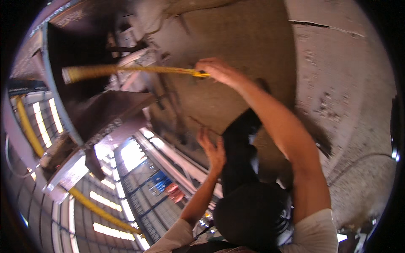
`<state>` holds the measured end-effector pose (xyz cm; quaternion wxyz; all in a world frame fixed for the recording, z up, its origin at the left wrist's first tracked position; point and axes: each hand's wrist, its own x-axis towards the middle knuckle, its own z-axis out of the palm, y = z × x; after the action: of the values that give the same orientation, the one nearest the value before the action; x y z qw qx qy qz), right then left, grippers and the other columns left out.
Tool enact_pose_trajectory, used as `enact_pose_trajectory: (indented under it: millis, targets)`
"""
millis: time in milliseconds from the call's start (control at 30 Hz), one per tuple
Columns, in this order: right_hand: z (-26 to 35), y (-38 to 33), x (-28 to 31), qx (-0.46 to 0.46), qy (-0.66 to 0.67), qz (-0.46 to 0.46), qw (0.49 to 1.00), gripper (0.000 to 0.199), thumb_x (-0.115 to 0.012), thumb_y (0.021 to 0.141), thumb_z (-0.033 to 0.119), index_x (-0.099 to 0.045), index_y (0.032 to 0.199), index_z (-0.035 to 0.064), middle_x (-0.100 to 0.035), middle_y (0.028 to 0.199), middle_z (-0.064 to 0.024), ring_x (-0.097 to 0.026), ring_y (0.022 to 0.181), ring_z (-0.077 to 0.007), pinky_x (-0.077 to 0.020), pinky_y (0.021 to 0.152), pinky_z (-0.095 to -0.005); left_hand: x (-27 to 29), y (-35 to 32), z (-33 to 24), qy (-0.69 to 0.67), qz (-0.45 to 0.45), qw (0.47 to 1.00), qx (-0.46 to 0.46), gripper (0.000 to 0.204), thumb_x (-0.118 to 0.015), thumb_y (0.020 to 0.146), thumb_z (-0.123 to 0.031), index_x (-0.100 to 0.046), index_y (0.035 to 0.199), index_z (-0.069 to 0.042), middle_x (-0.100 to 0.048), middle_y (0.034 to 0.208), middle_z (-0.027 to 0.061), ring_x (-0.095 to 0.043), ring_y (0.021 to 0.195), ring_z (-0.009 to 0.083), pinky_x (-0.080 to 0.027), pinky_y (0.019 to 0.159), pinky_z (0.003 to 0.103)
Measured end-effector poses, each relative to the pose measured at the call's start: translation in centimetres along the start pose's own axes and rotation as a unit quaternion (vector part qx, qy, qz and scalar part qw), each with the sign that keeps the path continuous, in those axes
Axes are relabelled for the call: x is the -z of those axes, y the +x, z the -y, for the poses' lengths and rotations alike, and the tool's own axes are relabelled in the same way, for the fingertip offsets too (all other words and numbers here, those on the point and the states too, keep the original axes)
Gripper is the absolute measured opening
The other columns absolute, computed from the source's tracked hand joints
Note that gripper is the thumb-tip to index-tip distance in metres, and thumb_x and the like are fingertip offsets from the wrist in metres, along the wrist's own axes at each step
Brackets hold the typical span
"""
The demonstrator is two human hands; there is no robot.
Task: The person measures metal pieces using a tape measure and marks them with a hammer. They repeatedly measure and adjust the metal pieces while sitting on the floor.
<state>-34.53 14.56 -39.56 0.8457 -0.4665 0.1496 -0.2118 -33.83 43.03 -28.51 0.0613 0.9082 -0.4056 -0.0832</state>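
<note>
My right hand (221, 72) reaches forward, its fingers closed on one end of a yellow tape measure (156, 69). The tape's long blade stretches left from the fingers, and its far end is blurred in front of a dark steel structure. Lower and to the left, my left hand (214, 152) has its fingers spread and holds nothing. It is close to a large brown, flat surface (240, 33); I cannot tell whether it touches it.
A steel piece with a curved blue-grey edge (57, 84) rises at the left, with a jutting plate (122, 105) below the tape. A dark leg (238, 156) is beside my left hand. A cable (358, 159) crosses the rough grey ground at right.
</note>
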Motion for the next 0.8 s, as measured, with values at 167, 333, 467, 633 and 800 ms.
enact_pose_trajectory:
  millis: [167,333,467,633,800]
  targets:
    - [-1.0,-6.1,-2.5,-0.079,0.201,-0.098,0.972,0.038,-0.041,0.094,0.039,-0.059,0.109,0.0097,-0.063,0.089,-0.0089,-0.063,0.073,-0.0192,-0.0468,0.057,-0.032,-0.8,-0.8,-1.4,-0.033,-0.007,0.999,-0.012,0.06,-0.057,0.096,-0.037,-0.044,0.141,-0.001,-0.028,0.149,0.0264,-0.028,0.14,0.044,-0.022,0.116,0.052]
    - [3.4,-16.5,-4.8,-0.131,0.339,-0.135,0.922,0.037,-0.041,0.093,0.033,-0.051,0.121,0.0096,-0.062,0.091,-0.0112,-0.064,0.068,-0.0208,-0.0435,0.05,-0.0291,-1.0,-2.4,-0.7,-0.047,-0.038,0.998,-0.018,0.059,-0.055,0.098,-0.037,-0.043,0.141,0.002,-0.028,0.149,0.0273,-0.029,0.139,0.0438,-0.024,0.115,0.052]
    - [5.8,-22.4,-4.6,-0.131,0.319,-0.17,0.923,0.042,-0.046,0.096,0.036,-0.049,0.128,0.0083,-0.063,0.095,-0.0098,-0.065,0.074,-0.0194,-0.0463,0.053,-0.0293,0.2,-2.0,-1.5,-0.078,-0.069,0.994,-0.015,0.059,-0.056,0.098,-0.037,-0.044,0.14,0.002,-0.027,0.15,0.0273,-0.031,0.138,0.0438,-0.026,0.113,0.052]
    - [7.8,-27.6,-1.9,-0.097,-0.005,-0.289,0.952,0.045,-0.051,0.101,0.038,-0.053,0.13,0.0024,-0.062,0.112,-0.0127,-0.062,0.099,-0.0219,-0.0504,0.076,-0.0317,0.0,-3.4,0.1,-0.084,-0.125,0.989,0.007,0.06,-0.063,0.093,-0.033,-0.046,0.14,0.0,-0.032,0.149,0.027,-0.034,0.137,0.0441,-0.029,0.112,0.053]
    - [4.9,-29.2,5.3,0.048,-0.55,-0.293,0.781,0.04,-0.064,0.097,0.028,-0.058,0.128,0.0026,-0.061,0.118,-0.0192,-0.059,0.109,-0.0312,-0.0472,0.095,-0.0427,-0.6,-5.2,0.8,-0.079,-0.179,0.98,0.03,0.065,-0.072,0.084,-0.031,-0.05,0.137,-0.001,-0.04,0.146,0.0285,-0.037,0.133,0.047,-0.03,0.111,0.055]
